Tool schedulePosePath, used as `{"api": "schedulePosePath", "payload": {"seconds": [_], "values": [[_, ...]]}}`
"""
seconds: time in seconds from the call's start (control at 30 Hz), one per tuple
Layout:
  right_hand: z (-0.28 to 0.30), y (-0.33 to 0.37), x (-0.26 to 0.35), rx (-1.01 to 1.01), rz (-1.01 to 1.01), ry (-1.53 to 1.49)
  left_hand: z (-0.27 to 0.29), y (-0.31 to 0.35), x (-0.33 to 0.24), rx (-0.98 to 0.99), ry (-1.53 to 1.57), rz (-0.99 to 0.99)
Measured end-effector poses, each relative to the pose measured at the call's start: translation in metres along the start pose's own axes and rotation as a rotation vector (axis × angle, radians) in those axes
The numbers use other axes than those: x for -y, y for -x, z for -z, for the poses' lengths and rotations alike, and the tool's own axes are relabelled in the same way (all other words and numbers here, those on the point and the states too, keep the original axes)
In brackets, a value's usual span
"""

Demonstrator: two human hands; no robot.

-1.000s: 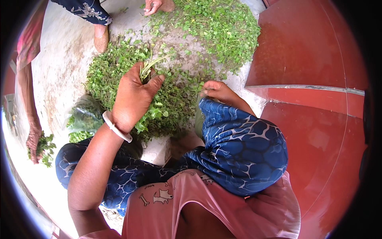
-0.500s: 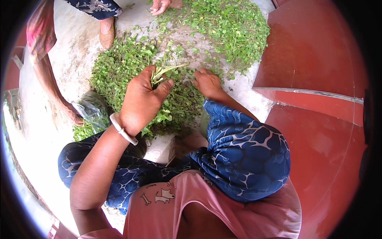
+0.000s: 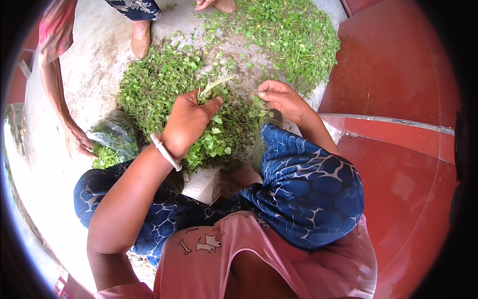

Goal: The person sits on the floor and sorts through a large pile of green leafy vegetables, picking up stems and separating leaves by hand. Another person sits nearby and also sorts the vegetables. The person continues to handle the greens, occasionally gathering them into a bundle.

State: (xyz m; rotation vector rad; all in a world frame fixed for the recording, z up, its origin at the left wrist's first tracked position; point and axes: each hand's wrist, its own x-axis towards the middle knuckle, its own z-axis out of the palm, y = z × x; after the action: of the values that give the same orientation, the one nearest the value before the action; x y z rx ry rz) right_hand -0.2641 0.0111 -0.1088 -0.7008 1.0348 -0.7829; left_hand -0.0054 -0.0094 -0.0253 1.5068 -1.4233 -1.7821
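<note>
My left hand (image 3: 188, 122), with a white bangle at the wrist, is closed around a bunch of leafy green stems (image 3: 211, 144). Pale stem ends stick out above the thumb, and the leaves hang below the fist. To its right, my right hand (image 3: 285, 101) pinches a small green sprig (image 3: 262, 105) between thumb and fingertips, just above my shoe. Both hands are over the near pile of picked greens (image 3: 149, 82), which is mixed with wilted, darker stalks. A gap separates the two hands.
A second heap of greens (image 3: 298, 42) lies farther off to the right. On the left, another person's hand (image 3: 78, 142) is beside a clear plastic bag (image 3: 117, 130) of greens. That person's shoe (image 3: 141, 42) borders the near pile. Red panels (image 3: 388, 65) stand at the right.
My right hand has come up off the pile and moved right, now with a sprig in its fingers. My left hand has shifted slightly right, and more of the bunch's leaves show beneath it.
</note>
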Motion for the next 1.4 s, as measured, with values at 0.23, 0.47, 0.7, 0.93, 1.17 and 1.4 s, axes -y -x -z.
{"api": "schedulePosePath", "payload": {"seconds": [0.23, 0.47, 0.7, 0.93, 1.17, 1.4], "values": [[-0.045, 0.016, 0.04, 0.242, 0.067, 0.004, -0.007, -0.002, -0.001, 0.056, 0.258, 0.166], [-0.065, 0.021, 0.045, 0.3, 0.015, 0.105, -0.007, -0.001, -0.012, 0.104, 0.395, 0.072], [-0.072, 0.026, 0.04, 0.431, -0.008, 0.19, -0.006, 0.006, -0.011, 0.219, 0.459, 0.125], [-0.057, 0.021, 0.02, 0.325, -0.132, 0.306, 0.0, 0.007, -0.023, 0.039, 0.274, -0.041], [0.057, -0.016, -0.082, -0.516, 0.102, 0.566, 0.016, 0.012, -0.021, 0.046, 0.163, -0.029], [0.103, -0.033, -0.061, -1.063, -0.065, 0.983, 0.007, 0.016, -0.016, 0.105, 0.025, -0.013]]}}
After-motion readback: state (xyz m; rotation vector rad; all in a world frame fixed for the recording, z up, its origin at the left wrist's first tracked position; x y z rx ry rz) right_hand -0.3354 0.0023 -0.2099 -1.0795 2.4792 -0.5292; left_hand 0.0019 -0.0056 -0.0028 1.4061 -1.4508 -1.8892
